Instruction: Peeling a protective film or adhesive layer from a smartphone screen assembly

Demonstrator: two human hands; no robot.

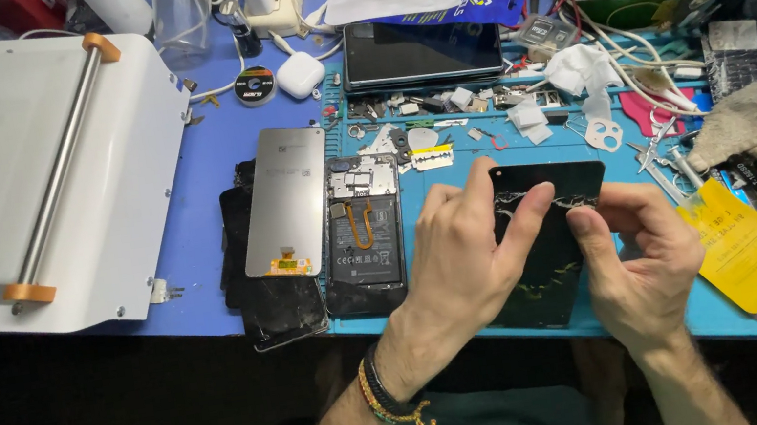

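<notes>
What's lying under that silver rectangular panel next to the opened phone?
Under the silver panel lies a black cracked screen, its broken lower end and left edge showing. The rest is covered, so anything else beneath cannot be seen.

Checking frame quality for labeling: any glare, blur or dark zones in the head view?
Head view: sharp at the centre, both hands crisp; mild sheen on the silver display panel; soft reflection on the black glass panel held by both hands; bottom edge below the bench falls to near black.
</notes>
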